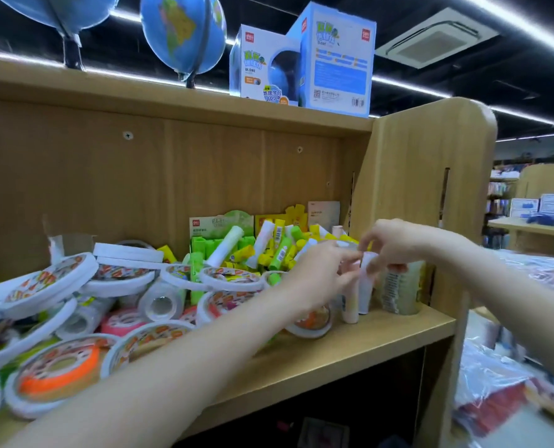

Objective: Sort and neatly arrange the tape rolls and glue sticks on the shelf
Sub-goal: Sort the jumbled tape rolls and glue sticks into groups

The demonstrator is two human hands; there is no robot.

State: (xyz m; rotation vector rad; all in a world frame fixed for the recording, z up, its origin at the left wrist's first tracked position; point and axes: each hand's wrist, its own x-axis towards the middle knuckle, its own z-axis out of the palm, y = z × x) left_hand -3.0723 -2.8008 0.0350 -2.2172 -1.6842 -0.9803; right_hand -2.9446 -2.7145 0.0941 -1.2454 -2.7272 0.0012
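The wooden shelf (382, 331) carries a loose heap of tape rolls (75, 302) over its left and middle, flat white rings with printed labels overlapping at all angles, one orange (60, 373) near the front edge. Behind them, toward the back right, glue sticks (269, 247) in yellow, green and white lie jumbled against open display cartons. At the right end a few pale sticks (350, 305) stand upright, so the step in hand appears to be lining up glue sticks there. The left hand (321, 273) and right hand (395, 244) meet over a white stick (366, 286), fingers curled and pinching its top. Next it probably needs setting squarely beside its neighbours.
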